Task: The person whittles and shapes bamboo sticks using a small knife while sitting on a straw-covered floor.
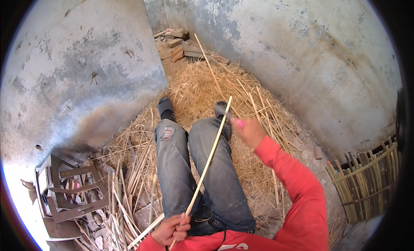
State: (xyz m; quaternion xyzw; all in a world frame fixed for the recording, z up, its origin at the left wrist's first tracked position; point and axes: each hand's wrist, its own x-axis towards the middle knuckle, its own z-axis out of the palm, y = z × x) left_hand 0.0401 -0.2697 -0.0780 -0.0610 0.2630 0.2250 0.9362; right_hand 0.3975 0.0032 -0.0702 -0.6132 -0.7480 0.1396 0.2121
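Note:
A long, pale bamboo strip [208, 162] slants up and away across my lap and over my right thigh. My left hand [171, 230] is closed round its near end, low in front of my waist. Farther off, close to the strip's far end, my right hand [250, 131] grips what looks like a pink-handled knife [240, 123]. Its greyish blade is small and blurred beside the strip, and I cannot tell whether it touches. My legs in worn jeans [174, 164] stretch out beneath the strip.
Shavings [194, 82] cover the floor around my feet. Loose strips [125, 212] lie at left beside a brown metal frame [79, 188]. A bundle of bound sticks [366, 179] leans at right. Bricks [177, 41] lie in the far corner between walls [276, 44].

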